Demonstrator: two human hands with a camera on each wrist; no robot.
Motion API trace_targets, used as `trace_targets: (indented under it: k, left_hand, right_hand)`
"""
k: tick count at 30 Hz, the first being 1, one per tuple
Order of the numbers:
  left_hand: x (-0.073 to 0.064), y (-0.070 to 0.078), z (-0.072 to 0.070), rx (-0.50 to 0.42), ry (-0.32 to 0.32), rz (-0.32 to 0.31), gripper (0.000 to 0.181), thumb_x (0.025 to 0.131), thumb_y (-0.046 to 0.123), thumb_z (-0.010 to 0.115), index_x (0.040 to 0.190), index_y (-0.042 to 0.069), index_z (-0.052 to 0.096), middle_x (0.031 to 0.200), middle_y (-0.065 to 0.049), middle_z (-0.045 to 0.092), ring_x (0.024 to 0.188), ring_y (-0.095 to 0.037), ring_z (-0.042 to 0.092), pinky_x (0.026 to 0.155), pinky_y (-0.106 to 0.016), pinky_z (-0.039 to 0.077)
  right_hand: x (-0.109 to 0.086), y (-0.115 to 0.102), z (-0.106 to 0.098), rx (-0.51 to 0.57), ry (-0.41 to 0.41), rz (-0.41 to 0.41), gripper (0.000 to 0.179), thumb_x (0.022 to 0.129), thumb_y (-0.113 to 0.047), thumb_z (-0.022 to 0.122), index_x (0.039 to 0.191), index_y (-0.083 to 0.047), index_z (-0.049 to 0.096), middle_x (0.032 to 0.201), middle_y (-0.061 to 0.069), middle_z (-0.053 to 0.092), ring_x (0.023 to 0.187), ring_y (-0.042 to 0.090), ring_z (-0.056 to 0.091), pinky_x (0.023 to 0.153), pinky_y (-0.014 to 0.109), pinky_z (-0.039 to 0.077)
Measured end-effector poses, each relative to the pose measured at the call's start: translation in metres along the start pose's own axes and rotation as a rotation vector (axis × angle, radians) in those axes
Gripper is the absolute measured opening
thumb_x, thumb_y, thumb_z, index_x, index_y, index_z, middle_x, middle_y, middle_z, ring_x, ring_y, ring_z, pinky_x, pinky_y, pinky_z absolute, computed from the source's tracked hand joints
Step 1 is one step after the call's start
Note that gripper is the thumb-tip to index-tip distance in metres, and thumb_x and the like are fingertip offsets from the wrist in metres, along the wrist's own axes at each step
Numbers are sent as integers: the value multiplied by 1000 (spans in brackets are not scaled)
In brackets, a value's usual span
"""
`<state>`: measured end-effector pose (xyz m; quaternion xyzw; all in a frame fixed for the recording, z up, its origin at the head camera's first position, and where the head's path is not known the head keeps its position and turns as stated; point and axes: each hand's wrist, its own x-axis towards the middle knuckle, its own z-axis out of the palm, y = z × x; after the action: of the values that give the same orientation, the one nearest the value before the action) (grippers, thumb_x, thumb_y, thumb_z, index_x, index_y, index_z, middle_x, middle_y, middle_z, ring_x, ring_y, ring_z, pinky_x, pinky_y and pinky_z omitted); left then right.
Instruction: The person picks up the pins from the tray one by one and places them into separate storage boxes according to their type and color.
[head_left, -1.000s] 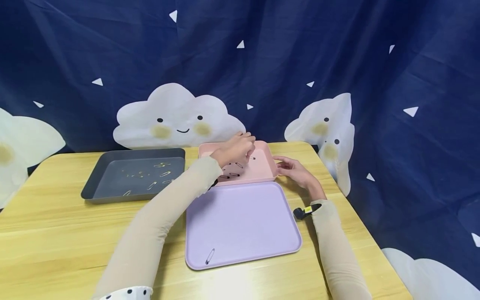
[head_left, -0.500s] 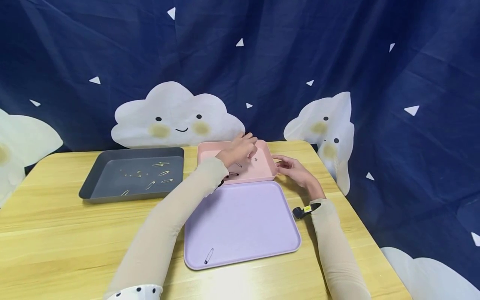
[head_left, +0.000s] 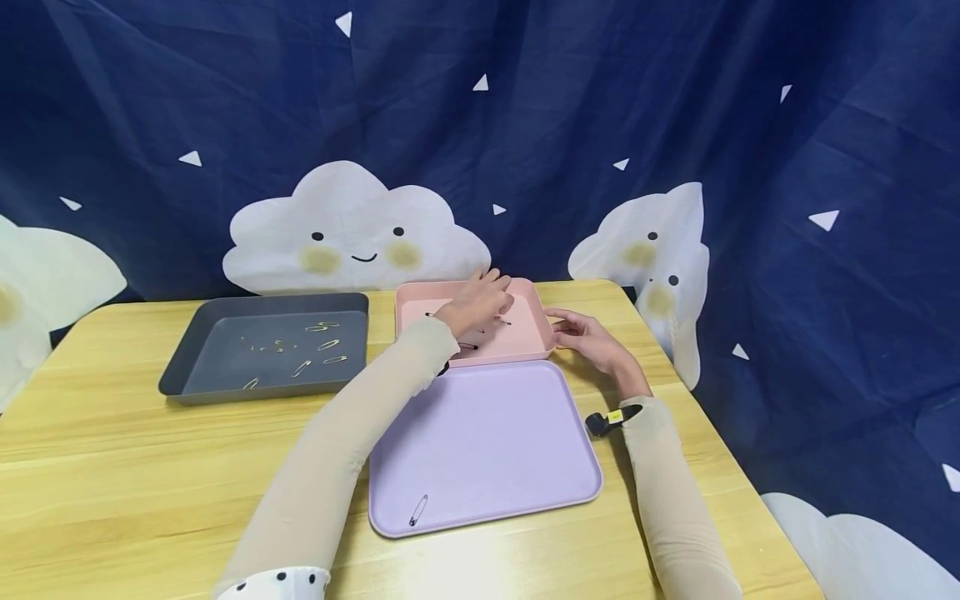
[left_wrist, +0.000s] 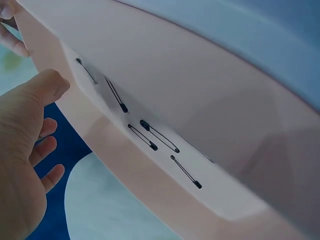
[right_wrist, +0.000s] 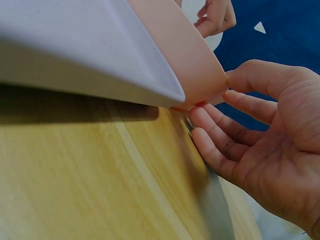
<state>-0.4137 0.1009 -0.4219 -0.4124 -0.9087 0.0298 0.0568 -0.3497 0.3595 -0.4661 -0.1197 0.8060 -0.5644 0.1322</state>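
My left hand (head_left: 478, 302) hovers over the pink tray (head_left: 534, 340). In the left wrist view its fingers are loosely bent, the thumb is extended, and nothing shows between them. Several dark safety pins (left_wrist: 186, 171) lie on the tray floor, just beyond that thumb. In the head view my left hand and forearm hide part of the tray. My right hand (head_left: 596, 343) is at the tray's right side. Seen from the right wrist, its thumb and fingertips (right_wrist: 201, 116) touch the outer wall near the corner, with the fingers only slightly bent.
A lilac tray (head_left: 487, 442) sits in front of the pink one, with a single safety pin (head_left: 418, 510) near its front left corner. To the left stands a dark grey tray (head_left: 225, 354) bearing several gold-coloured pins (head_left: 327, 344). A blue curtain (head_left: 525, 125) hangs behind the table (head_left: 112, 475).
My left hand has shifted slightly to the right over the pink tray, its forearm moving with it. The right hand has stayed at the tray's side.
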Motion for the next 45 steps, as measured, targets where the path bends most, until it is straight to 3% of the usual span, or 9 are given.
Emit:
trace_targets:
  k: [14,22,27,33,37,45]
  left_hand:
    - [-17,-12,1,15,10,-4,13,90,30,76,101,22,76,121,-4,61,116,-26,50,105,-45,40]
    - [-38,-15,-7,-17,46,41,13,90,23,74,103,21,77,114,-3,60,116,-26,50,102,-45,40]
    - [-58,-7,-18,-48,130,150,11,87,23,78,97,19,75,103,-2,60,107,-25,51,94,-44,42]
    - [-85,14,-29,-22,166,323,9,83,18,76,91,21,73,100,1,59,100,-22,52,89,-40,43]
    - [-103,29,-29,8,149,419,12,81,19,79,91,24,74,101,3,60,101,-20,53,90,-39,44]
    - [-147,47,-20,2,59,565,14,81,28,79,94,29,75,98,8,56,96,-12,48,88,-31,43]
  right_hand:
    - [13,3,-1,42,-26,-21,55,101,-1,58,153,1,40,135,37,53,105,8,63,89,22,56]
    - [15,4,-8,-21,-21,-21,56,100,-5,61,153,-1,42,137,35,55,112,13,61,88,15,51]
    - [12,5,-16,-71,-11,-19,56,101,-8,62,153,-3,43,139,33,55,117,20,59,89,13,48]
    - [6,10,-28,-89,2,-68,55,100,-9,61,152,0,44,130,24,63,109,7,61,87,14,51]
    - [4,13,-32,-54,-1,-97,55,100,-6,60,151,3,42,125,20,65,107,9,64,85,16,53]
    - [5,11,-27,-40,16,12,57,100,-6,61,153,0,40,136,35,53,106,9,61,86,16,53]
